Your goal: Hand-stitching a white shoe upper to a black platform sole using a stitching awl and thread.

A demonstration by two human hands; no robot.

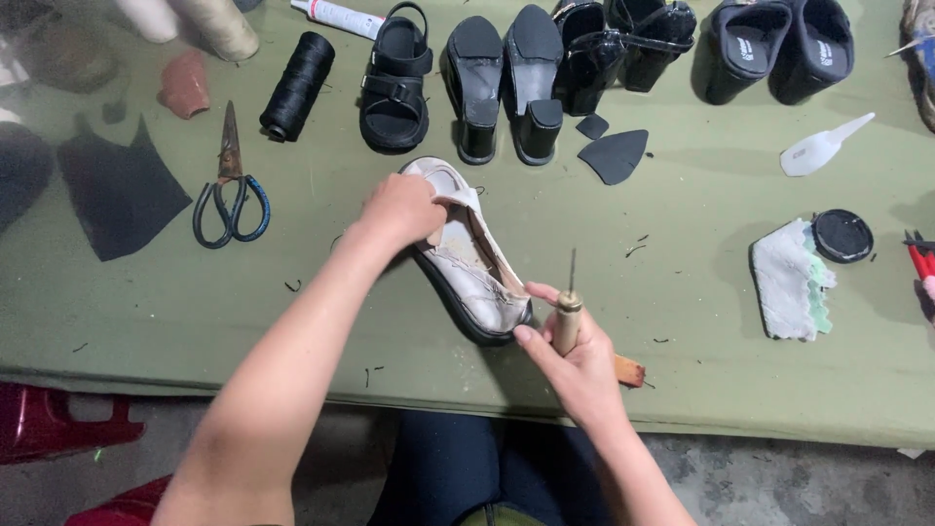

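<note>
A worn white shoe with a dark sole (474,276) lies on its side on the green table cover (682,195). My left hand (401,209) grips its upper end and pins it down. Near the shoe's lower end, my right hand (575,360) holds an awl with a wooden handle (567,314), its thin metal point sticking upward. The thumb of that hand touches the shoe's rim.
Scissors (230,185), a black thread spool (298,85) and dark leather pieces (122,190) lie left. Black sandals and heeled shoes (506,83) line the far edge. Sole cut-outs (616,154), a white shoehorn (821,148), a cloth (791,280) and a round black tin (842,236) sit right.
</note>
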